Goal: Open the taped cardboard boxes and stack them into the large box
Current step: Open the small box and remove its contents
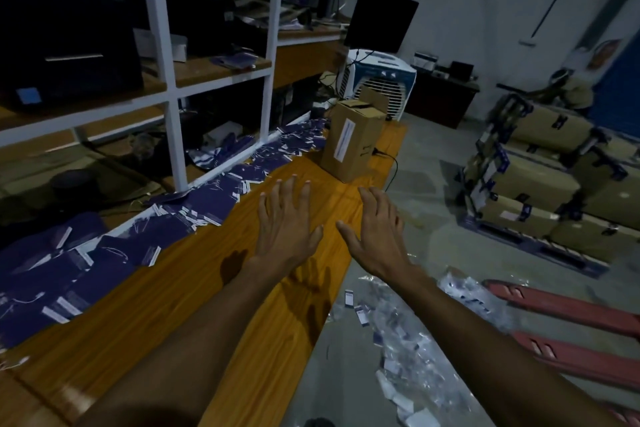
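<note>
Above the wooden table (194, 288), the left hand (287, 229) and right hand (375, 236) hover with fingers spread, holding nothing. Farther along stands a cardboard box (349, 142), top flaps raised; its contents cannot be seen.

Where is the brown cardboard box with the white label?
The brown cardboard box stands upright at the wooden table's far end, beyond both open hands, in front of the white air cooler.

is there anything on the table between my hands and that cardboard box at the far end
Nothing visible. Both the left hand and right hand hover open over bare wooden table, and the strip up to the cardboard box is clear. The purple tags lie off to the left, along the shelf.
</note>
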The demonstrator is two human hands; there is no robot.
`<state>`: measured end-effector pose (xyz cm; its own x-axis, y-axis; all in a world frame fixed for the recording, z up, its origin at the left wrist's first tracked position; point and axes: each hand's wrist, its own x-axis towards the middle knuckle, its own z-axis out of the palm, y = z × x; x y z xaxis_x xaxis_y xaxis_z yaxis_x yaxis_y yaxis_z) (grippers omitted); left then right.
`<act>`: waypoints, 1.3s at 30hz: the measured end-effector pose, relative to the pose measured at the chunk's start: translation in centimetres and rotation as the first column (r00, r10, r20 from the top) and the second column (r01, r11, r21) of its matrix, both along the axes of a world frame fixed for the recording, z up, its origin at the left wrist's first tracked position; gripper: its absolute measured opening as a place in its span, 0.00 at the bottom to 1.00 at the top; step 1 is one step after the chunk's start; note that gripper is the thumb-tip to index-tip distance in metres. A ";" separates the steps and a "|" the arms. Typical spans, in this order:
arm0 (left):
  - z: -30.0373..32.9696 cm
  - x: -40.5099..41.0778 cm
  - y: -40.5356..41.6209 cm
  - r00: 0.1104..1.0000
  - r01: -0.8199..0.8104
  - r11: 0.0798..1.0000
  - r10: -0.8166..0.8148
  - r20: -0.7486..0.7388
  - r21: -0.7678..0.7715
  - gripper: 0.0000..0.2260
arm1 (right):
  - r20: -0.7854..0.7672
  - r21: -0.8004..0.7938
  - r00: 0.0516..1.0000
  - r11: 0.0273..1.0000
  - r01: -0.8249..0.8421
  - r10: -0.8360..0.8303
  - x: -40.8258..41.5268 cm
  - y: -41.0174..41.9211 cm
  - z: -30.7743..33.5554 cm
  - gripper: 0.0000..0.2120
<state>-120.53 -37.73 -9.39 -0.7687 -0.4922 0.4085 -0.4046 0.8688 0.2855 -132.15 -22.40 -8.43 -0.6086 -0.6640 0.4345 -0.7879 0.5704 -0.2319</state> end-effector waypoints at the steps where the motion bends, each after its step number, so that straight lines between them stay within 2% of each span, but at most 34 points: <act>1: -0.1 -1.0 -0.4 1.000 -0.001 1.000 0.001 -0.006 -0.001 0.40 | -0.003 -0.002 1.000 1.000 -0.014 0.014 -1.1 -0.5 -0.2 0.37; 7: -0.9 -9.9 -2.9 0.999 0.004 0.999 -0.002 -0.041 0.038 0.44 | -0.003 -0.061 0.998 0.996 -0.059 0.059 -10.9 -3.4 -1.9 0.41; 10: -2.6 -17.3 -4.3 0.997 -0.032 0.999 0.035 -0.069 0.043 0.46 | 0.012 -0.128 0.997 0.989 -0.068 0.070 -18.7 -5.4 -4.2 0.46; 12: -3.7 -23.0 -5.1 0.994 -0.051 0.993 0.062 -0.094 0.111 0.48 | 0.030 -0.140 0.998 0.988 -0.058 0.063 -24.5 -6.6 -5.9 0.49; 14: -4.1 -28.9 -5.3 0.985 -0.068 0.983 0.094 -0.148 0.173 0.49 | 0.108 -0.127 0.990 0.989 -0.074 0.088 -30.3 -7.3 -7.5 0.52; 16: -4.0 -30.8 -5.1 0.988 -0.045 0.971 0.078 -0.135 0.233 0.50 | 0.107 -0.116 0.991 0.991 -0.068 0.081 -32.3 -7.2 -8.2 0.54; 18: -3.8 -36.0 -4.9 0.993 -0.060 0.957 0.087 -0.082 0.283 0.50 | 0.192 -0.122 0.977 0.990 -0.071 0.094 -38.2 -7.8 -8.7 0.56; 19: -4.2 -35.9 -4.7 0.993 -0.055 0.949 0.086 -0.087 0.311 0.51 | 0.201 -0.125 0.975 0.990 -0.065 0.090 -38.5 -7.6 -9.0 0.58; 21: -3.8 -40.0 -5.9 0.993 -0.089 0.946 0.110 -0.051 0.311 0.52 | 0.322 -0.163 0.942 0.986 -0.043 0.095 -43.2 -9.3 -9.4 0.62; 26: -4.3 -45.1 -8.3 0.983 -0.154 0.877 0.182 -0.019 0.455 0.53 | 0.451 -0.192 0.877 0.978 -0.085 0.165 -47.4 -12.8 -10.4 0.66; 31: -6.0 -49.0 -9.2 0.984 -0.128 0.791 0.177 -0.023 0.598 0.55 | 0.459 -0.256 0.854 0.957 -0.136 0.244 -51.5 -16.0 -10.3 0.69; 33: -6.2 -50.3 -9.7 0.984 -0.112 0.755 0.174 -0.032 0.646 0.54 | 0.508 -0.323 0.812 0.938 -0.129 0.286 -52.7 -17.7 -9.7 0.71; 35: -6.2 -50.9 -10.0 0.980 -0.079 0.702 0.186 -0.074 0.708 0.53 | 0.546 -0.365 0.775 0.923 -0.120 0.317 -52.6 -18.6 -8.8 0.72; 39: -6.3 -50.4 -10.5 0.923 -0.066 0.614 0.337 -0.186 0.786 0.48 | 0.573 -0.474 0.723 0.876 -0.092 0.386 -51.7 -20.1 -8.6 0.67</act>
<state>-170.97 -48.24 -15.67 -0.5225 -0.8526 -0.0035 -0.3225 0.1938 0.9265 -183.86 -42.54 -17.05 -0.6761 -0.6909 0.2559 -0.4630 0.1282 -0.8770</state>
